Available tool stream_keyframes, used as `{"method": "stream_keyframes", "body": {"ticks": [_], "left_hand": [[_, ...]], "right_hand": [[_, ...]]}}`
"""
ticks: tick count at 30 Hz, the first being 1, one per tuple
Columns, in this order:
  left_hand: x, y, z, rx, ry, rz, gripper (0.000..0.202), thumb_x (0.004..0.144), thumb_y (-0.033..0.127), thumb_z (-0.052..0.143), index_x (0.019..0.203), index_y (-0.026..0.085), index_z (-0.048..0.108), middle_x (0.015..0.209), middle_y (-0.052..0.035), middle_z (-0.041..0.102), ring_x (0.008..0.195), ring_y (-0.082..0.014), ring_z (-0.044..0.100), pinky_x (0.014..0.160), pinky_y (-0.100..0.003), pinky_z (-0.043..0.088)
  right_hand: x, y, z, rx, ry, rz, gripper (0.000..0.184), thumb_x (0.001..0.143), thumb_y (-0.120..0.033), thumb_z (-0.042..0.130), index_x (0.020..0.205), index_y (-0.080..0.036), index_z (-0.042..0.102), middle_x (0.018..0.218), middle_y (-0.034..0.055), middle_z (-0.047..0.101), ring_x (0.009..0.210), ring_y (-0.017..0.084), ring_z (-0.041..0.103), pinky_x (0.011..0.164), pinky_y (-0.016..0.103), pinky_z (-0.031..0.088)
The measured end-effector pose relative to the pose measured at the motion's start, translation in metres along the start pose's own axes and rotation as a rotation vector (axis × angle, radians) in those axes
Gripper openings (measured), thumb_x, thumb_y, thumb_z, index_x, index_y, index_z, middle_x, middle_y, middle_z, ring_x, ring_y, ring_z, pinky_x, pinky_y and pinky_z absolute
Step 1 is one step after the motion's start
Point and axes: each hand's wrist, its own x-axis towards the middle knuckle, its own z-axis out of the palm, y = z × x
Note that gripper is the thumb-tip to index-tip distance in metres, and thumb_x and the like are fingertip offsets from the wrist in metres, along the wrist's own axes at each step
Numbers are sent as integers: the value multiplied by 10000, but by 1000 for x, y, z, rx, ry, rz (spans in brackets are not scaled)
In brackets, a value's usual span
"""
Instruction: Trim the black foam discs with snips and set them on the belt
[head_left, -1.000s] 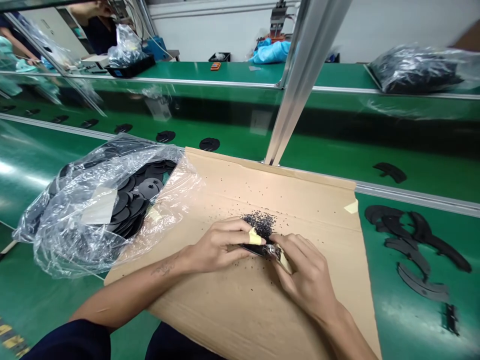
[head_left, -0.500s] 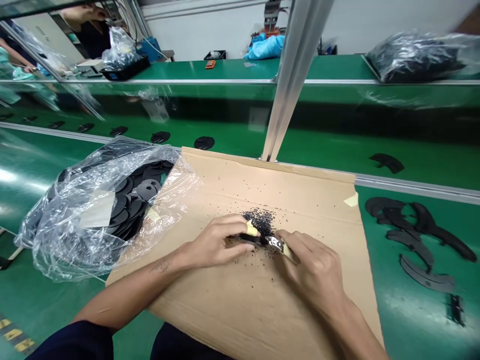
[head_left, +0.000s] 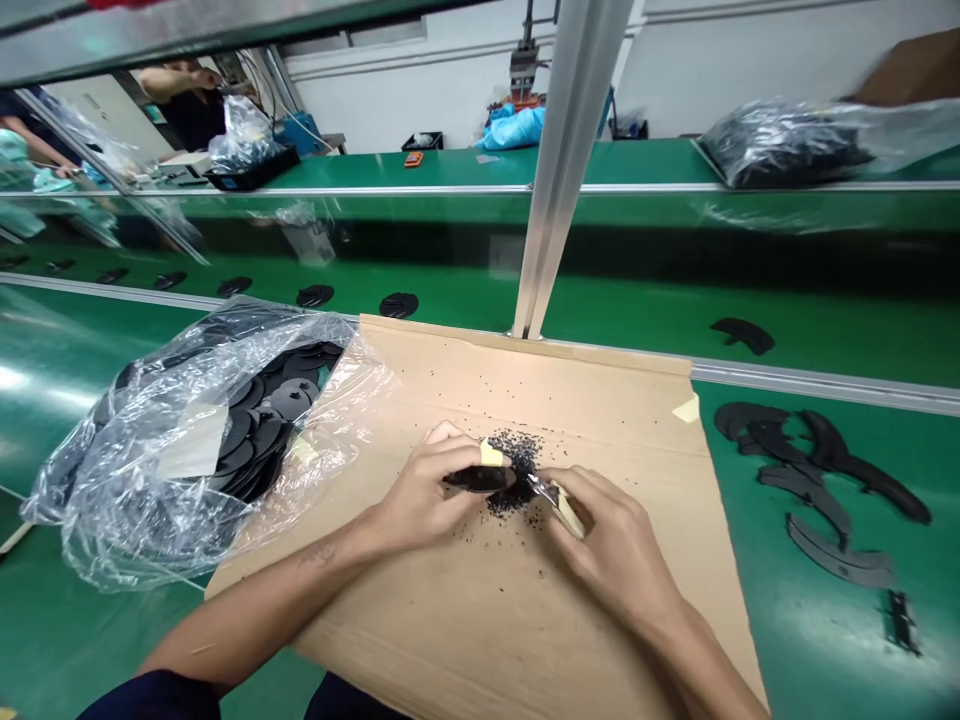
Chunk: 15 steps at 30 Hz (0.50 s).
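Observation:
My left hand [head_left: 435,485] is closed on a black plastic disc [head_left: 478,479], held tilted above the cardboard sheet [head_left: 480,625]. Yellow tape [head_left: 490,453] wraps one of its fingertips. In my right hand [head_left: 611,525] is a pair of nippers [head_left: 544,489] with shiny metal jaws, pointing left towards the disc's right edge. A small gap shows between the jaws and the disc. Pale yellow material shows by the nippers' handle, partly hidden by my fingers. Under and behind the disc lies a heap of tiny black plastic bits [head_left: 517,445].
At left, a clear plastic bag [head_left: 150,460] spills black discs [head_left: 259,435] beside the cardboard. Curved black pieces [head_left: 840,550] lie on the green bench to the right. A metal post [head_left: 559,190] rises behind the cardboard. Several discs [head_left: 398,305] line the green strip beyond; another person [head_left: 187,105] works at far left.
The disc has turned so more of its face shows. The nippers have backed off slightly from its edge. My head view has shifted a little upward and to the right.

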Motion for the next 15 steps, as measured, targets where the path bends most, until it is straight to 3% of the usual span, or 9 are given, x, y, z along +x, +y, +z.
{"method": "stream_keyframes", "body": {"ticks": [4,7,12,15], "left_hand": [[-2,3,6,-263,11,-67,159,913,283,680,1041,200,724,1012,-76,696,972,-209,628,864,-355,481],[-3,3,9,-326,-23,-24,152,914,242,671,1045,170,696,1024,-90,659,973,-199,639,838,-321,524],[-5,1,8,199,-80,264,143,901,67,561,982,147,648,899,-67,647,839,-184,591,727,-302,496],[-6,1,9,435,-173,321,164,913,48,511,967,143,633,864,-58,643,794,-183,569,690,-303,492]], "right_hand": [[1,-12,4,284,-31,66,122,909,-287,627,1012,-231,662,849,32,715,687,187,637,618,312,504],[-1,-16,7,249,9,-34,57,927,-215,579,928,-217,636,762,26,658,668,178,595,604,305,465],[-4,-13,7,-191,81,-349,227,911,-53,471,972,-193,638,733,40,634,649,180,498,582,326,351],[-4,-14,6,-205,57,-373,237,909,-47,462,968,-197,636,709,31,605,636,180,476,575,329,330]]}}
